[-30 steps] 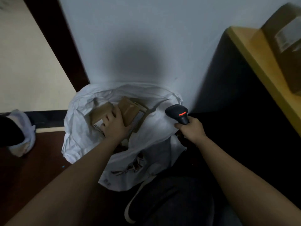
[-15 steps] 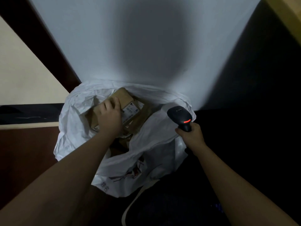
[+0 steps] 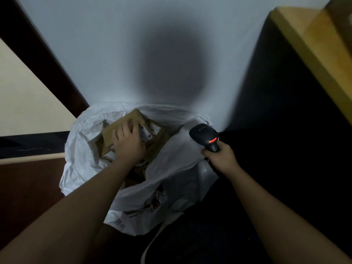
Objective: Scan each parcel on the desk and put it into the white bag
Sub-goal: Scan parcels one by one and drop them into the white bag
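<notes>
Left hand (image 3: 128, 142) rests palm-down, fingers relaxed, on the brown cardboard parcel (image 3: 122, 128) inside the crumpled white plastic bag (image 3: 171, 168). Right hand (image 3: 222, 159), near right, grips the black handheld barcode scanner (image 3: 204, 135).

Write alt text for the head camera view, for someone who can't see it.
A person's left hand presses a brown cardboard parcel down into an open white bag on the floor against a wall, while the right hand grips a black barcode scanner. A wooden desk's edge shows at upper right.
</notes>
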`<state>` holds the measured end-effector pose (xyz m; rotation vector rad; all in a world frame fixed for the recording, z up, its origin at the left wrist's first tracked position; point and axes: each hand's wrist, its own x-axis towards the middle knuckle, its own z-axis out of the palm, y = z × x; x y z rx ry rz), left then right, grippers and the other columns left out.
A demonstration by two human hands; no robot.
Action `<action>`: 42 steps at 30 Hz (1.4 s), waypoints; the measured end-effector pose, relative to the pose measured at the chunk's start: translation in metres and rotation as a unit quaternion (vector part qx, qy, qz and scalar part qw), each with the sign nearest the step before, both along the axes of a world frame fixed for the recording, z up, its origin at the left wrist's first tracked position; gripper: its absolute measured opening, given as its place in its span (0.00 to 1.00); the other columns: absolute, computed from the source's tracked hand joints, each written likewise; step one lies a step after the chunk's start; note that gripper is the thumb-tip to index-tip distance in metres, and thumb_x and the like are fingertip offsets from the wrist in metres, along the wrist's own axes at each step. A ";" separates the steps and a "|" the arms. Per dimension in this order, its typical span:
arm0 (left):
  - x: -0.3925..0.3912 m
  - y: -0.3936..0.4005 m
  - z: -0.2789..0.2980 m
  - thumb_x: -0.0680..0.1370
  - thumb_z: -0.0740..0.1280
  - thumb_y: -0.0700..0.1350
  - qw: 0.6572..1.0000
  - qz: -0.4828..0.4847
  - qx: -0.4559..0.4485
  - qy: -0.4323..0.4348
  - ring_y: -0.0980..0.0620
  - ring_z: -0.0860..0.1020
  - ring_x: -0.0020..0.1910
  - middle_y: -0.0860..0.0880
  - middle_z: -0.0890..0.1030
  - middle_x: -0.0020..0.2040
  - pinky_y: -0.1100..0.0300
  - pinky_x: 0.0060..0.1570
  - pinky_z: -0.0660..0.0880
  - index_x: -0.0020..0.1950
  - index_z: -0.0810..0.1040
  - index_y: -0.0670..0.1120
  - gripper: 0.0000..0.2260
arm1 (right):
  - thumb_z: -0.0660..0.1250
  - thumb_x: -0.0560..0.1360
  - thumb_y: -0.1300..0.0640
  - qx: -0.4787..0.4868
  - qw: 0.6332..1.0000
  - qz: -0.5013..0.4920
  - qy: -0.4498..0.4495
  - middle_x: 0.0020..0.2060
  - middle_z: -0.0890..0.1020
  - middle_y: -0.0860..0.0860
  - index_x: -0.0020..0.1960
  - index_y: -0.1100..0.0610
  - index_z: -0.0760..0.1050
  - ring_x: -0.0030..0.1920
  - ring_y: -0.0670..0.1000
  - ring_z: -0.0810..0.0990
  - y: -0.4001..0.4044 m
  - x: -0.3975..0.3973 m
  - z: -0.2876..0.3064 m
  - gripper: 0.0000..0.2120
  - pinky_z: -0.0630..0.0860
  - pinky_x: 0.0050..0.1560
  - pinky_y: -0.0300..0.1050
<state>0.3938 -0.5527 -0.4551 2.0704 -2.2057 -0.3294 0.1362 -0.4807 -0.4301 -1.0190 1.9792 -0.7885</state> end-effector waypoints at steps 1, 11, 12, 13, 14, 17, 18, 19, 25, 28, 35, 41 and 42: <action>-0.003 0.002 0.006 0.74 0.66 0.42 1.000 0.000 0.014 0.001 0.33 0.62 0.70 0.32 0.62 0.72 0.40 0.70 0.55 0.76 0.62 0.42 0.31 | 0.75 0.70 0.61 -0.004 1.000 0.005 0.010 0.34 0.79 0.51 0.36 0.52 0.74 0.37 0.49 0.77 0.002 -0.001 0.009 0.11 0.72 0.41 0.42; -0.046 0.024 0.114 0.78 0.61 0.41 0.975 -0.086 0.005 0.206 0.41 0.74 0.62 0.40 0.76 0.64 0.51 0.60 0.70 0.69 0.73 0.42 0.18 | 0.73 0.70 0.55 -0.062 0.992 -0.008 0.106 0.30 0.81 0.52 0.39 0.55 0.76 0.33 0.53 0.80 0.041 -0.007 0.130 0.06 0.78 0.39 0.50; -0.051 0.026 0.124 0.79 0.60 0.41 0.967 -0.090 0.014 0.239 0.42 0.75 0.62 0.41 0.76 0.64 0.50 0.60 0.72 0.69 0.72 0.43 0.18 | 0.73 0.70 0.55 -0.066 0.991 -0.006 0.117 0.30 0.80 0.51 0.39 0.56 0.76 0.33 0.53 0.80 0.044 -0.005 0.140 0.06 0.78 0.39 0.49; -0.057 0.030 0.136 0.80 0.60 0.42 0.960 -0.098 0.011 0.261 0.43 0.75 0.61 0.42 0.77 0.63 0.51 0.59 0.72 0.69 0.72 0.43 0.17 | 0.72 0.70 0.56 -0.075 0.989 -0.009 0.128 0.30 0.79 0.50 0.39 0.55 0.76 0.34 0.52 0.80 0.052 -0.003 0.154 0.06 0.76 0.39 0.47; -0.064 0.036 0.149 0.80 0.60 0.42 0.956 -0.113 0.001 0.272 0.44 0.76 0.60 0.43 0.78 0.62 0.51 0.58 0.72 0.68 0.73 0.44 0.16 | 0.72 0.70 0.56 -0.085 0.987 -0.016 0.137 0.31 0.79 0.49 0.39 0.54 0.75 0.35 0.51 0.79 0.062 -0.002 0.169 0.05 0.75 0.39 0.46; -0.088 0.057 0.189 0.80 0.61 0.41 0.936 -0.164 -0.028 0.311 0.45 0.77 0.57 0.45 0.78 0.59 0.52 0.56 0.72 0.63 0.76 0.45 0.13 | 0.71 0.71 0.56 -0.106 0.983 -0.051 0.144 0.31 0.79 0.49 0.39 0.52 0.74 0.35 0.52 0.79 0.097 -0.001 0.211 0.06 0.73 0.38 0.45; -0.096 0.065 0.203 0.79 0.61 0.40 0.926 -0.182 -0.037 0.330 0.45 0.77 0.56 0.45 0.77 0.59 0.53 0.56 0.72 0.62 0.76 0.45 0.12 | 0.71 0.71 0.56 -0.113 0.981 -0.061 0.145 0.32 0.79 0.50 0.39 0.52 0.74 0.35 0.53 0.80 0.109 -0.001 0.224 0.06 0.73 0.37 0.45; -0.105 0.073 0.216 0.79 0.61 0.40 0.916 -0.199 -0.044 0.345 0.46 0.77 0.55 0.44 0.77 0.59 0.53 0.56 0.72 0.62 0.76 0.45 0.12 | 0.70 0.71 0.56 -0.119 0.979 -0.069 0.149 0.32 0.80 0.51 0.40 0.52 0.74 0.35 0.54 0.80 0.121 -0.002 0.237 0.05 0.73 0.37 0.45; -0.161 0.116 0.295 0.80 0.61 0.42 0.872 -0.280 -0.077 0.393 0.48 0.78 0.55 0.46 0.78 0.57 0.57 0.54 0.73 0.63 0.76 0.44 0.12 | 0.70 0.71 0.54 -0.142 0.969 -0.122 0.163 0.33 0.80 0.52 0.42 0.51 0.75 0.35 0.56 0.80 0.175 -0.024 0.312 0.04 0.77 0.38 0.51; -0.192 0.134 0.325 0.80 0.60 0.43 0.859 -0.311 -0.073 0.401 0.51 0.77 0.55 0.49 0.78 0.57 0.58 0.54 0.73 0.63 0.76 0.46 0.13 | 0.70 0.71 0.56 -0.147 0.965 -0.154 0.153 0.35 0.80 0.53 0.40 0.49 0.73 0.38 0.59 0.80 0.198 -0.044 0.347 0.06 0.79 0.42 0.56; -0.271 0.189 0.363 0.81 0.61 0.46 0.820 -0.416 -0.057 0.389 0.54 0.75 0.55 0.51 0.77 0.56 0.59 0.51 0.72 0.64 0.75 0.48 0.12 | 0.68 0.75 0.59 -0.154 0.944 -0.268 0.117 0.31 0.76 0.56 0.42 0.57 0.73 0.31 0.54 0.74 0.291 -0.099 0.379 0.05 0.71 0.36 0.49; -0.346 0.254 0.366 0.81 0.62 0.48 0.797 -0.500 -0.014 0.338 0.51 0.75 0.59 0.50 0.76 0.62 0.58 0.52 0.73 0.68 0.72 0.47 0.16 | 0.69 0.74 0.60 -0.167 0.902 -0.379 0.119 0.31 0.76 0.56 0.40 0.59 0.72 0.29 0.53 0.74 0.373 -0.135 0.385 0.07 0.72 0.31 0.45; -0.358 0.263 0.362 0.81 0.62 0.47 0.795 -0.511 -0.020 0.327 0.50 0.75 0.60 0.48 0.74 0.64 0.57 0.54 0.73 0.68 0.72 0.47 0.16 | 0.69 0.74 0.60 -0.167 0.897 -0.391 0.122 0.31 0.76 0.56 0.39 0.59 0.72 0.29 0.53 0.74 0.384 -0.141 0.385 0.08 0.71 0.32 0.45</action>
